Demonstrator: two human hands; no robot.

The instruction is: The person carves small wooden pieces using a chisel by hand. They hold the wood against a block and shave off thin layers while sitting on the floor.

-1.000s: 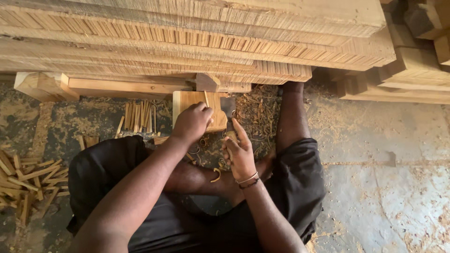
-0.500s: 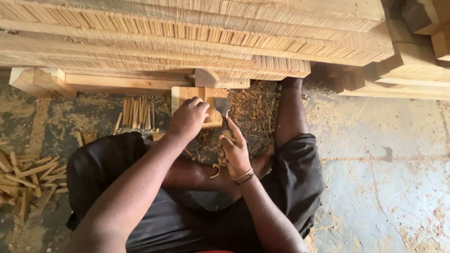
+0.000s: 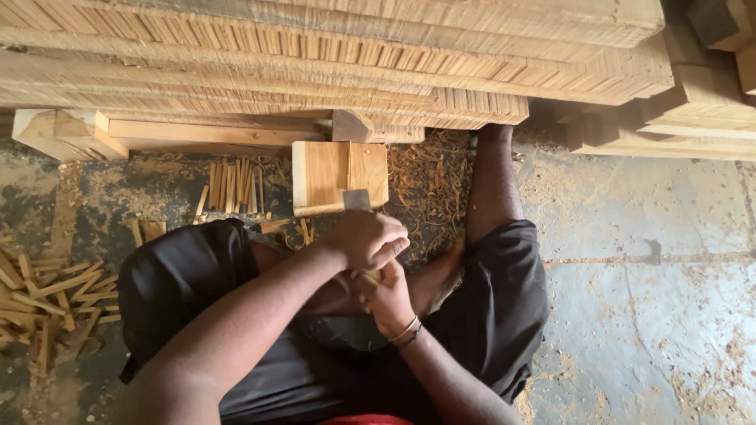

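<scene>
Black shorts (image 3: 488, 315) cover the seated person's legs at the near edge of the view, with both forearms reaching forward between the knees. Left hand (image 3: 368, 240) is clenched, knuckles up, around the handle of a tool whose grey metal blade (image 3: 356, 200) juts out past the fingers and rests against the near edge of a squared wooden block (image 3: 339, 175). Right hand (image 3: 387, 299) sits just below and behind the left, wrist ringed by a thin bracelet (image 3: 406, 330); its fingers close on a small pale piece of wood (image 3: 372, 276) that shows between the two hands, though how much of the piece lies in the grip cannot be told. Block stands on the floor directly ahead of the left knuckles, upright, pale on the left face and more orange on the right. Thin wooden sticks (image 3: 232, 185) lie in a row just left of the block, and a looser scatter of sticks (image 3: 47, 291) lies at the far left. Curled shavings (image 3: 425, 181) cover the floor to the right of the block, beside the person's lower leg. Grey concrete floor (image 3: 654, 315) extends to the right. Stacked sawn planks (image 3: 315, 55) span the far side of the view. No packages, labels or signs are visible.
</scene>
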